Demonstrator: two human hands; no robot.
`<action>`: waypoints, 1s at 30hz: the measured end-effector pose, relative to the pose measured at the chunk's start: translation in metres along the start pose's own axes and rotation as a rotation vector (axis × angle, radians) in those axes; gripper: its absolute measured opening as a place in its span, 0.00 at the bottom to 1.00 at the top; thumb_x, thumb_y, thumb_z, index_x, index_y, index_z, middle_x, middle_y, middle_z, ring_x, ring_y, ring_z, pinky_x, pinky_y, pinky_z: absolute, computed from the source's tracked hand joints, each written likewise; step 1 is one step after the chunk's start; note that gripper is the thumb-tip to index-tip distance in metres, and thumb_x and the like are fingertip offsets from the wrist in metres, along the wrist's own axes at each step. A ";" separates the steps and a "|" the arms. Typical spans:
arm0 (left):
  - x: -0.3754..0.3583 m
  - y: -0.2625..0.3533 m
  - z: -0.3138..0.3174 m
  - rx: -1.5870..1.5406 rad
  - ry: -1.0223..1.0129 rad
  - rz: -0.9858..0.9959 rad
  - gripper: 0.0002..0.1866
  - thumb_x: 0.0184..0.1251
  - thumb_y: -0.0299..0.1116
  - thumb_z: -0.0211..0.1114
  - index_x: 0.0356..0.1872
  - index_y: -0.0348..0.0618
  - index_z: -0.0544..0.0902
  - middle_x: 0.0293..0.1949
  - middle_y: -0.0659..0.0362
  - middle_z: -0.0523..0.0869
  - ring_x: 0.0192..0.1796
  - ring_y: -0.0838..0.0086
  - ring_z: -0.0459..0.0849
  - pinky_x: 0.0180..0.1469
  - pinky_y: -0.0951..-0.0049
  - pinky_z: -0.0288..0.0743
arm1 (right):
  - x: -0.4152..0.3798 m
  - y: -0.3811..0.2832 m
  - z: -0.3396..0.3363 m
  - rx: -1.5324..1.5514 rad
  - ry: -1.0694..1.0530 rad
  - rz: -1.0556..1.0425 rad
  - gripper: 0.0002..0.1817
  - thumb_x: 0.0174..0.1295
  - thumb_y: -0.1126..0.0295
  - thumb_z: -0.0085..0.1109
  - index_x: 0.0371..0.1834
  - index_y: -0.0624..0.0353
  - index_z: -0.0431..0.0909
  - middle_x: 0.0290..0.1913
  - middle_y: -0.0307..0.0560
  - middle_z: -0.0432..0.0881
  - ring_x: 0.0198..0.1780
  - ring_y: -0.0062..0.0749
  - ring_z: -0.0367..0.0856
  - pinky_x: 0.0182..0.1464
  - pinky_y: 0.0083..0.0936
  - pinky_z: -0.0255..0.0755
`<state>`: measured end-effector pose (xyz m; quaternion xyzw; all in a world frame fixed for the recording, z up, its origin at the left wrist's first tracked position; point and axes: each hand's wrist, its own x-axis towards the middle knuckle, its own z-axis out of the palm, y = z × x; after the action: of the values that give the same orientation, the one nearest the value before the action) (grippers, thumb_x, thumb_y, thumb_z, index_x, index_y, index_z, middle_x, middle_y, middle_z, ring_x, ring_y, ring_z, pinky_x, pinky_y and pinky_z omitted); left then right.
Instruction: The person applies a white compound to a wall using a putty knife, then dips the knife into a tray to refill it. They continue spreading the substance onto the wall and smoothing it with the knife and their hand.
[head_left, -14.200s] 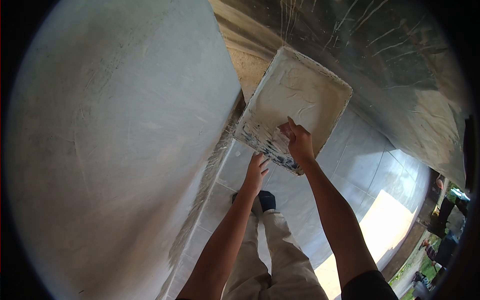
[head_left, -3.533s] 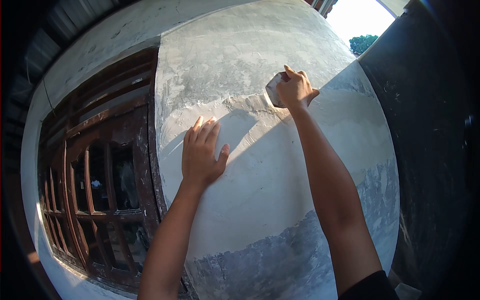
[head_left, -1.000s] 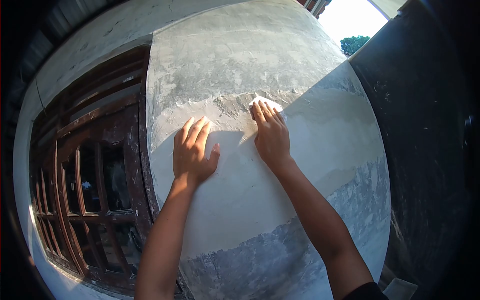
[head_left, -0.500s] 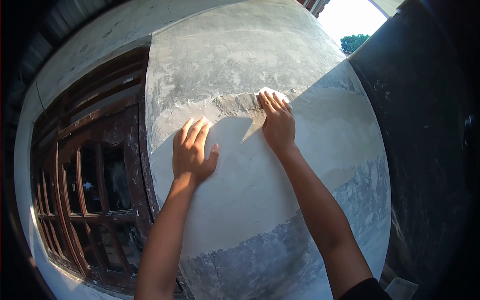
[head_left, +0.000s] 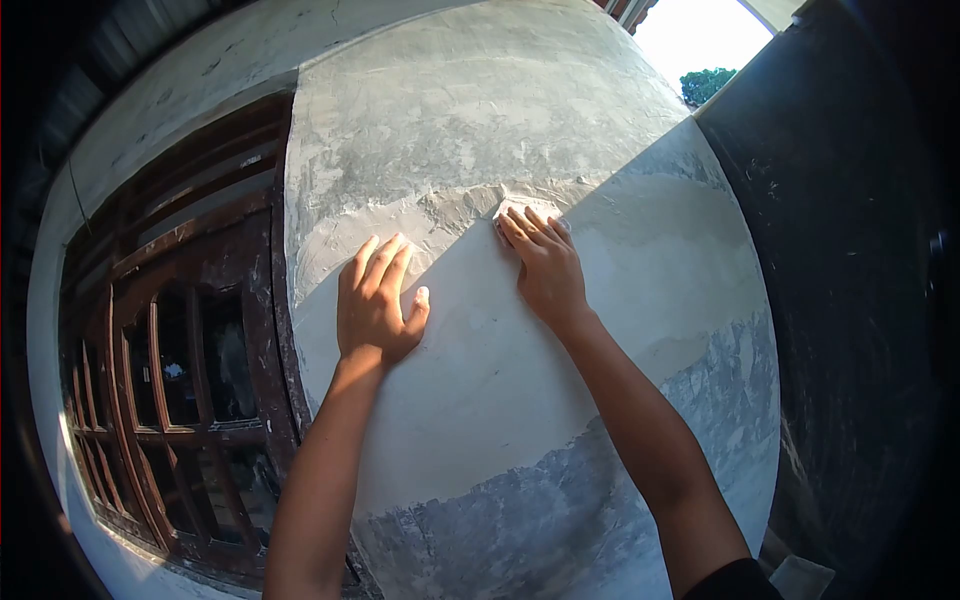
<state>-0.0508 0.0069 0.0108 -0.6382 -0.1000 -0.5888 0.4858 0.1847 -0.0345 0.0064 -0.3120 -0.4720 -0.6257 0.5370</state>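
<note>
Against the plastered wall, my left hand lies flat with fingers spread, holding nothing. Its fingertips reach the sunlit edge of a pale, smooth plaster band. Higher and to the right, my right hand presses a pale folded sheet, which looks like sandpaper, against the wall. The sheet shows around the fingertips; the rest is hidden under them. Just left of it runs a rough, raised ridge of plaster.
A dark wooden window frame with glass panes is set in the wall at left. Beyond the wall's right edge stands a dark panel. Some green foliage shows at top right, and a translucent object at bottom right.
My right hand has moved slightly down and left along the wall with the sheet, more of which now shows. The left hand has shifted a little left in view.
</note>
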 end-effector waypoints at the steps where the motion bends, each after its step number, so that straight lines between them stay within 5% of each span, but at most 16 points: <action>1: 0.000 0.000 -0.001 0.000 0.000 0.001 0.26 0.55 0.37 0.59 0.57 0.36 0.77 0.62 0.52 0.76 0.68 0.53 0.67 0.68 0.56 0.60 | -0.007 -0.006 -0.005 0.036 -0.008 -0.007 0.26 0.56 0.84 0.47 0.61 0.58 0.74 0.63 0.46 0.76 0.69 0.38 0.68 0.70 0.40 0.58; 6: 0.000 0.000 -0.001 0.023 0.007 0.020 0.27 0.54 0.35 0.60 0.57 0.37 0.77 0.62 0.52 0.76 0.68 0.54 0.67 0.68 0.56 0.60 | 0.010 0.005 -0.005 0.039 0.123 0.032 0.26 0.57 0.84 0.47 0.61 0.60 0.73 0.64 0.48 0.75 0.69 0.42 0.68 0.69 0.41 0.59; 11: 0.001 0.001 -0.001 -0.001 -0.003 0.000 0.28 0.54 0.39 0.59 0.56 0.34 0.78 0.61 0.50 0.77 0.67 0.55 0.68 0.68 0.56 0.59 | -0.014 -0.013 -0.006 0.146 -0.069 -0.061 0.26 0.58 0.84 0.48 0.61 0.59 0.73 0.63 0.49 0.75 0.70 0.42 0.66 0.71 0.42 0.58; 16: 0.001 0.000 -0.001 0.012 0.016 0.019 0.28 0.53 0.39 0.59 0.56 0.35 0.78 0.61 0.50 0.76 0.68 0.55 0.67 0.68 0.57 0.59 | 0.005 0.006 -0.011 0.122 0.081 0.007 0.27 0.56 0.85 0.48 0.61 0.59 0.72 0.63 0.49 0.75 0.70 0.43 0.67 0.72 0.42 0.57; 23: 0.001 0.001 -0.001 0.000 0.002 0.000 0.28 0.54 0.39 0.59 0.56 0.35 0.78 0.61 0.50 0.77 0.68 0.55 0.67 0.68 0.57 0.59 | -0.021 -0.010 -0.026 0.163 -0.093 -0.115 0.27 0.56 0.85 0.47 0.61 0.57 0.73 0.63 0.48 0.76 0.69 0.42 0.68 0.71 0.41 0.59; 30: 0.001 0.002 -0.002 0.000 -0.001 0.002 0.27 0.54 0.36 0.59 0.56 0.36 0.77 0.62 0.51 0.76 0.68 0.53 0.68 0.68 0.56 0.60 | -0.001 0.007 -0.007 0.100 0.020 -0.025 0.28 0.56 0.85 0.46 0.61 0.57 0.73 0.63 0.49 0.76 0.69 0.42 0.68 0.72 0.41 0.58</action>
<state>-0.0504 0.0041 0.0105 -0.6384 -0.0997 -0.5881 0.4864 0.1925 -0.0404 0.0047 -0.2724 -0.5011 -0.6112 0.5487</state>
